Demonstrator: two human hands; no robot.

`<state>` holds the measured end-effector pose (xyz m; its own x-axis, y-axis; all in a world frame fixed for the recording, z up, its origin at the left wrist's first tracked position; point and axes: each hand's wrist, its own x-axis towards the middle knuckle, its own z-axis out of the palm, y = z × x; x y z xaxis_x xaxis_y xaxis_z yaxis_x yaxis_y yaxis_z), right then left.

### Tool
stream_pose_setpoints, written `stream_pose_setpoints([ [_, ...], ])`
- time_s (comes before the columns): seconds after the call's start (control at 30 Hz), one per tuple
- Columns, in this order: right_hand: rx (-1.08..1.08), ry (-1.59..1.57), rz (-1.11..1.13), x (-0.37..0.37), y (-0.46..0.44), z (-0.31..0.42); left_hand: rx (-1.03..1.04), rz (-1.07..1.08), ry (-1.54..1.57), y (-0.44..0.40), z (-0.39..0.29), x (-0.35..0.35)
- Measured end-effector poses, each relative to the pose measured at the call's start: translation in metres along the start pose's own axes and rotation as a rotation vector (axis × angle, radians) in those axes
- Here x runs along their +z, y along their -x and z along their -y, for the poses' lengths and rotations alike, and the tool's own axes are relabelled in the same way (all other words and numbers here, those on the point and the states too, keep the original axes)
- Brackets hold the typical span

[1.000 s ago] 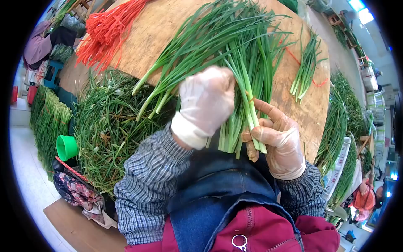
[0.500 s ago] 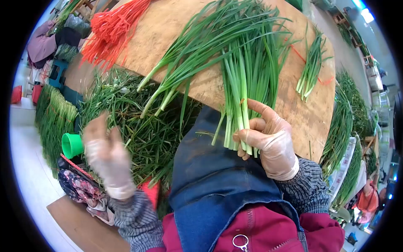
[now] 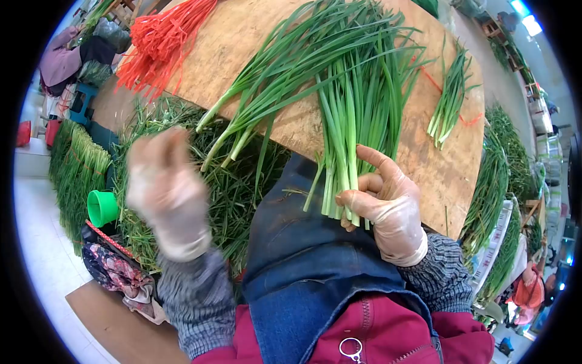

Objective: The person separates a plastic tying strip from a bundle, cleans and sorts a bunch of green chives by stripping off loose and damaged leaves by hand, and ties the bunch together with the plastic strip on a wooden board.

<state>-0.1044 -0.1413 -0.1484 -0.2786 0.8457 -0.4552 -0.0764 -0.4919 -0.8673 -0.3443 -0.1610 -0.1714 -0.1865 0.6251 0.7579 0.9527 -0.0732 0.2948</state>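
My right hand (image 3: 388, 209), in a thin whitish glove, pinches the pale stem ends of a bunch of garlic chives (image 3: 350, 130) at the board's near edge. The green leaves fan away over the wooden board (image 3: 224, 45). Several loose stalks of garlic chives (image 3: 242, 124) lie to the left of the bunch, their white ends overhanging the edge. My left hand (image 3: 170, 182), also gloved, is in the air over the heap of leafy trimmings (image 3: 242, 194). Motion smears its fingers, so whether it holds anything is unclear.
Red plastic strips (image 3: 163, 45) lie at the board's far left. A small tied chive bunch (image 3: 448, 100) rests on the right side. A green cup (image 3: 102, 207) and bundled chives (image 3: 79, 176) stand at left. More greens (image 3: 488, 182) lie beyond the board at right.
My left hand has moved up and to the right, a little nearer the loose stalks. My right hand keeps its pinch on the chives, almost unmoved.
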Motion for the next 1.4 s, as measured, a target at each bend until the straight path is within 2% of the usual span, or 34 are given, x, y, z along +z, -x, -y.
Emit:
stream_pose_setpoints([
  [0.03,0.001,0.009,0.004,0.001,-0.001,0.0,-0.023,0.011,-0.153,0.01,0.019,-0.019],
  [0.1,0.007,0.031,0.014,0.005,-0.003,-0.002,-0.144,0.33,-0.479,0.052,0.046,-0.042],
  [0.17,-0.001,0.033,0.012,0.009,-0.004,-0.004,-0.254,0.553,-0.063,0.089,0.041,-0.035],
  [0.23,-0.01,0.055,0.009,0.012,-0.005,-0.006,-0.394,0.657,0.182,0.103,0.013,-0.007],
  [0.3,-0.021,0.086,-0.011,0.011,-0.005,-0.008,-0.516,0.689,0.323,0.106,-0.01,0.024],
  [0.4,-0.012,0.154,0.007,0.012,-0.004,-0.006,-0.694,0.628,0.691,0.107,-0.006,0.029],
  [0.47,0.013,0.248,0.036,0.009,-0.003,0.001,-0.67,0.561,0.502,0.103,0.007,-0.009],
  [0.5,-0.033,0.355,0.044,0.006,-0.003,0.008,-0.643,0.544,0.397,0.118,0.03,-0.029],
  [0.57,-0.202,0.445,0.021,0.001,-0.006,0.02,-0.723,0.526,0.121,0.157,0.084,-0.075],
  [0.63,-0.24,0.407,0.005,0.002,-0.011,0.034,-0.785,0.99,-0.69,0.17,0.111,-0.116],
  [0.73,-0.239,0.518,0.044,0.016,-0.018,0.053,-0.569,0.653,-0.669,0.185,0.116,-0.116],
  [0.77,-0.231,0.542,0.067,0.023,-0.022,0.057,-0.63,0.544,-0.344,0.15,0.088,-0.099],
  [0.8,-0.224,0.568,0.092,0.029,-0.025,0.059,-0.508,0.444,-0.172,0.125,0.073,-0.079],
  [0.83,-0.186,0.566,0.13,0.034,-0.029,0.06,-0.598,0.414,0.085,0.097,0.05,-0.062],
  [0.9,-0.109,0.559,0.198,0.041,-0.036,0.056,-0.5,0.395,0.242,0.066,0.029,-0.03],
  [0.97,-0.046,0.541,0.244,0.044,-0.042,0.047,-0.382,0.422,0.179,0.049,0.021,-0.006],
  [1.03,0.055,0.484,0.292,0.044,-0.049,0.042,-0.543,0.45,0.363,0.05,0.017,0.008],
  [1.1,0.098,0.406,0.288,0.045,-0.054,0.036,-0.712,0.333,0.496,0.046,-0.001,0.007],
  [1.17,0.133,0.3,0.275,0.047,-0.057,0.03,-0.757,0.241,0.729,0.048,-0.019,0.0],
  [1.2,0.141,0.233,0.262,0.047,-0.059,0.026,-0.821,0.263,0.826,0.047,-0.03,-0.005],
  [1.23,0.148,0.165,0.247,0.047,-0.06,0.023,-0.766,0.253,0.886,0.048,-0.036,-0.005],
  [1.33,0.144,0.053,0.221,0.042,-0.063,0.016,-0.699,0.405,0.934,0.05,-0.048,-0.008],
  [1.4,0.144,-0.02,0.191,0.039,-0.064,0.012,-0.922,0.518,1.047,0.043,-0.052,-0.009],
])
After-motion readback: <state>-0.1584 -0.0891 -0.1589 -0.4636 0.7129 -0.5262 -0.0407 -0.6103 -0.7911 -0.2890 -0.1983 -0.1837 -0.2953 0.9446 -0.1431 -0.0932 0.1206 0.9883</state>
